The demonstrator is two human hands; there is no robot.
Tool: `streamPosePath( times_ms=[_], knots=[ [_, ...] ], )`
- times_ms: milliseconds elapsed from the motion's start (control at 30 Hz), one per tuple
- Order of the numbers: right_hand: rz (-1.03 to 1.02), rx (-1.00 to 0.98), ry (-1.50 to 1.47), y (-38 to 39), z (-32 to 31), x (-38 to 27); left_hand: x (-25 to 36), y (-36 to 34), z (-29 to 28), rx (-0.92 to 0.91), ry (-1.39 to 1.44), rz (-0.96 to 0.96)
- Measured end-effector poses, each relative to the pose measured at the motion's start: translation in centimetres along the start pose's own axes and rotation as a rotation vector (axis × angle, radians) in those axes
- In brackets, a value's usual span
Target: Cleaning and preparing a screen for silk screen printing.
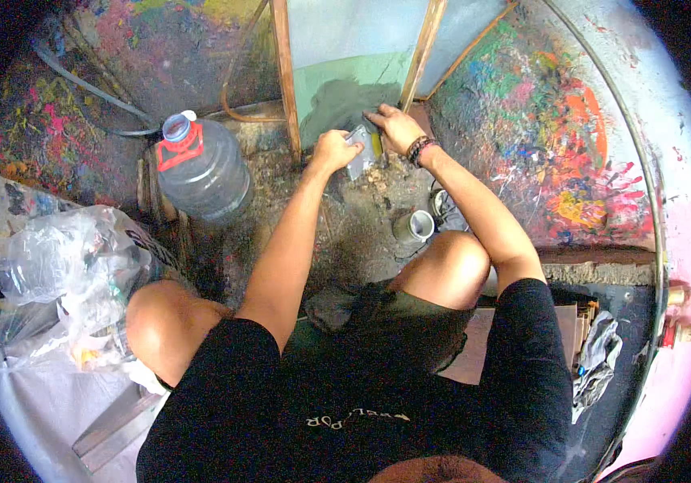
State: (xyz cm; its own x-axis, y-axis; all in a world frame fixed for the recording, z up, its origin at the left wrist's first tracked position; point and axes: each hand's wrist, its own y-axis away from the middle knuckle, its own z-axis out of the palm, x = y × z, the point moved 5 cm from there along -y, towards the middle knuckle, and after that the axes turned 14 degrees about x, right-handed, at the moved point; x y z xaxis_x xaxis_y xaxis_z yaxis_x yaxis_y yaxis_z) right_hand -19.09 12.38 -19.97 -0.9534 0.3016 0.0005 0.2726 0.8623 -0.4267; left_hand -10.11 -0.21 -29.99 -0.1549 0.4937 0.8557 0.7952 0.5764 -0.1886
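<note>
My left hand is closed on the edge of a flat grey-white piece, pinched with the thumb on top; its exact kind is unclear. Just to the right, my right hand, with dark bracelets at the wrist, has its fingers curled at the lower part of a pale green panel. Something dark lies at its fingertips, too small to name. A narrow yellow-green strip shows between the two hands. A dark grey smear covers the panel's lower part, above both hands. Wooden strips edge the panel.
A large clear water jug with a red handle stands on the stained floor at left. A grey cup is by my right knee. Clear plastic bags lie at far left. Paint-splattered walls close in both sides; a cable runs down the right.
</note>
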Motion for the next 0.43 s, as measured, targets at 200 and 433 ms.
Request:
streamPosePath(
  times_ms=[200,433],
  knots=[
    [0.154,-0.095,0.206,-1.0,-0.2,2.5,2.3,-0.7,-0.8,-0.042,0.105,-0.010],
    [0.314,0.061,0.138,-1.3,-1.2,0.5,2.7,-2.0,-2.0,-0.011,0.189,-0.062]
  ],
)
